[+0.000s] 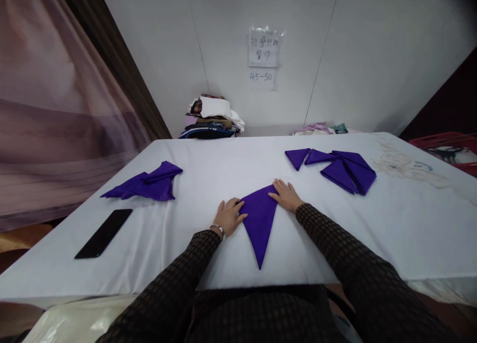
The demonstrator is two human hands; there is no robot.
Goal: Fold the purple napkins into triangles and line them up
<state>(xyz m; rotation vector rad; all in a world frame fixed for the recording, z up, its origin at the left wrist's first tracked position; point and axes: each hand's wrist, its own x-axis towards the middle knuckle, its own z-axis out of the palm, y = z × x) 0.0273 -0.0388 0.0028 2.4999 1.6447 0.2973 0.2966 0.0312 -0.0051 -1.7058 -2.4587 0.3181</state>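
A purple cloth napkin [260, 224], folded into a long triangle, lies in front of me with its sharp tip towards my body. My left hand [227, 217] rests at its upper left corner, fingers spread, with the fingertips touching the edge. At the upper right corner my right hand [286, 196] lies with its fingers stretched out over the cloth's edge. Neither hand is wrapped round the fabric. Off to the left sits a crumpled heap of purple cloth [149, 184]. On the right are several purple folded napkins [348, 171], some overlapping, and a small purple triangle [297, 157].
A black phone [104, 234] lies on the left of the white-covered table [208, 164]. Beyond the far edge are a stack of clothes [214, 117] and more fabric [316, 129]. A paper sign [263, 47] hangs on the wall. A red basket [447, 144] stands at the far right.
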